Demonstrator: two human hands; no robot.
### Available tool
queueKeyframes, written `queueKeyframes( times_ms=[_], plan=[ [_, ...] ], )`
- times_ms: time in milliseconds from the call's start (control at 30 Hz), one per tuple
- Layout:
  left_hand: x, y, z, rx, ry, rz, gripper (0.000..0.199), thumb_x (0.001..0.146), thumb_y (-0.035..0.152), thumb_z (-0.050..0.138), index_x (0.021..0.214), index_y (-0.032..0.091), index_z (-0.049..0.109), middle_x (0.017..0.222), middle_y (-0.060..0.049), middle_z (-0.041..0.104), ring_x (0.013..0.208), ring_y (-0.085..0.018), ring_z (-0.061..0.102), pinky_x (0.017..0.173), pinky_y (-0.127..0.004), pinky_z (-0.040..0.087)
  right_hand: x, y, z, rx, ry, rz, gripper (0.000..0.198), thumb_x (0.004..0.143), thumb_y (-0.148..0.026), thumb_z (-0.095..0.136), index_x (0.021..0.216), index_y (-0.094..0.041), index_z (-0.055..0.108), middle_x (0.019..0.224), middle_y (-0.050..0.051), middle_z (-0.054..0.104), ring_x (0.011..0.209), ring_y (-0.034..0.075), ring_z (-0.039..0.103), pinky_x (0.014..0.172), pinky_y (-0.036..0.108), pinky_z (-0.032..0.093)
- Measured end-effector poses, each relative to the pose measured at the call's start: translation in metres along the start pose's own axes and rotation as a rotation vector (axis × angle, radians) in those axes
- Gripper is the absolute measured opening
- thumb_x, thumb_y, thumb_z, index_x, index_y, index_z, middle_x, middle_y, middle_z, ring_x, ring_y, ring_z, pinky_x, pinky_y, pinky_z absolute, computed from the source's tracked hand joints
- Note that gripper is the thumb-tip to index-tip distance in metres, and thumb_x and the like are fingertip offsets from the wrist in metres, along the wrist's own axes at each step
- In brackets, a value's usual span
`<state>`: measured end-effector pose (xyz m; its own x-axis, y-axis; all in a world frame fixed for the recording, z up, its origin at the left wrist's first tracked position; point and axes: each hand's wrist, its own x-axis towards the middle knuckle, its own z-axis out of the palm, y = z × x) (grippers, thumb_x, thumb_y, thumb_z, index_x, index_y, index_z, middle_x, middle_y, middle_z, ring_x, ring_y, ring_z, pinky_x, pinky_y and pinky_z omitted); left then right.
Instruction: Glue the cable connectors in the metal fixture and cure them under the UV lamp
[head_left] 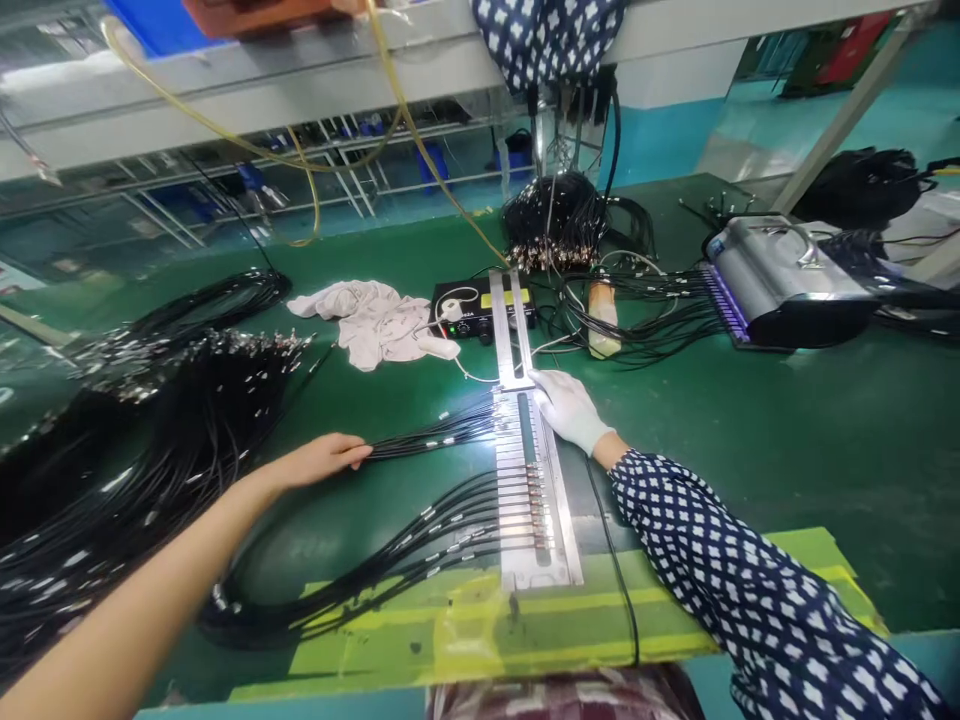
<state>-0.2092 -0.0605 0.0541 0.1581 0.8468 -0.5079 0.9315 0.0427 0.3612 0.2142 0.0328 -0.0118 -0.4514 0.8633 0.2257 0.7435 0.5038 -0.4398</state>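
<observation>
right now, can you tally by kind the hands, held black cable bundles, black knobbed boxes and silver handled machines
Hands (bare left hand, white-gloved right hand): 2
Held black cable bundle: 1
Black knobbed box: 1
Silver handled machine: 1
Total: 5

Left arm bare, comes in from 8 o'clock corner, reaches toward 2. Left hand bare too, low at 8 o'clock from middle, back of hand up. Its fingers bunched close in tight pinch, tips aimed at 3. Right arm comes in from 4 o'clock corner, slants toward 10, dark blue sleeve with white shapes. Small strip of bare wrist shows. Right hand in white glove, near middle toward 4 o'clock, fingers aimed at 10.
</observation>
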Motion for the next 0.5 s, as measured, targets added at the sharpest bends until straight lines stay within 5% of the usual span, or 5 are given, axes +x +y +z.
queueKeyframes(
  times_ms=[100,233,333,500],
  plan=[
    [-0.005,0.006,0.020,0.090,0.177,-0.080,0.052,0.089,0.060,0.033,0.085,0.016,0.061,0.087,-0.011,0.064,0.087,-0.027,0.060,0.082,-0.038,0.045,0.000,0.000,0.000,-0.001,0.003,0.001,0.043,0.095,-0.023,0.043,0.137,-0.021,0.052,0.136,0.009,0.058,0.124,0.026,0.050,0.104,0.041,0.038],
    [-0.043,0.044,0.066,0.292,0.425,-0.028,0.050,0.089,0.051,0.047,0.124,0.014,0.053,0.124,-0.021,0.057,0.119,-0.036,0.052,0.097,-0.048,0.041,0.001,0.000,0.001,-0.005,-0.003,0.010,0.043,0.096,-0.023,0.042,0.137,-0.020,0.052,0.136,0.009,0.058,0.124,0.027,0.050,0.105,0.042,0.038],
    [-0.081,0.071,0.110,0.183,0.214,0.030,0.070,0.072,0.049,0.071,0.129,0.016,0.047,0.122,-0.016,0.058,0.112,-0.031,0.057,0.095,-0.042,0.047,0.002,-0.001,0.000,-0.002,-0.009,0.013,0.043,0.096,-0.024,0.043,0.137,-0.020,0.053,0.136,0.009,0.059,0.124,0.028,0.050,0.106,0.042,0.038],
    [-0.106,0.088,0.142,0.023,0.087,-0.040,0.026,0.087,0.028,0.046,0.110,0.017,0.051,0.101,-0.011,0.063,0.094,-0.025,0.061,0.082,-0.036,0.048,0.003,0.001,0.002,0.003,-0.003,0.018,0.044,0.095,-0.024,0.043,0.137,-0.019,0.053,0.137,0.011,0.058,0.125,0.030,0.049,0.106,0.045,0.038]
  ],
)
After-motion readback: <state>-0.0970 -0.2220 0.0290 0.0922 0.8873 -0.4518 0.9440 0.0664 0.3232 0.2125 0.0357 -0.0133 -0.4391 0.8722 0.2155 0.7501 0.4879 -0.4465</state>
